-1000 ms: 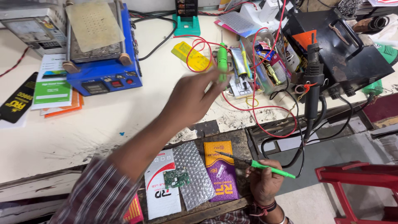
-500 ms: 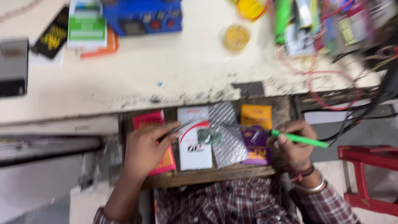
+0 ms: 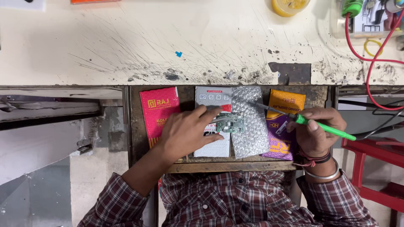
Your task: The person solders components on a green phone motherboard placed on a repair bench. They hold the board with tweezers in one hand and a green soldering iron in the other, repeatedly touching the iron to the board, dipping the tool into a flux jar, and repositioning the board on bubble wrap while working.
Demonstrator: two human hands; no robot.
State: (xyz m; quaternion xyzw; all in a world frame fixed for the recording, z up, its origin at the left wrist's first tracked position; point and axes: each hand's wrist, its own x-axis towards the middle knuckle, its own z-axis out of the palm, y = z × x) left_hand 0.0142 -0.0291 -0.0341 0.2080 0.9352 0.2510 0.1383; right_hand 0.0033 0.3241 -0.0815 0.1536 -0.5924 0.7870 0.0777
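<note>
Small green circuit board (image 3: pixel 230 123) just right of left hand (image 3: pixel 185 133) fingers, tweezers pinched; long axis L-R. Right hand (image 3: pixel 315 133) grasping green-handled soldering iron (image 3: pixel 309 123), tip pointing left toward board, further off.

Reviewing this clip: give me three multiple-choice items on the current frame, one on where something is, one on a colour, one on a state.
1. Where does the small circuit board lie?
A. on the bubble wrap in the drawer
B. on the scratched tabletop
C. on the red stool

2. What colour is the handle of the soldering iron?
A. blue
B. green
C. black

3. What is the right hand doing?
A. resting open and empty
B. gripping the soldering iron
C. holding the yellow jar

Answers:
1 A, the board sits at the wrap's left edge, by the left hand fingertips.
2 B, the handle is bright green.
3 B, its fingers close round the handle, tip pointing towards the board.
</note>
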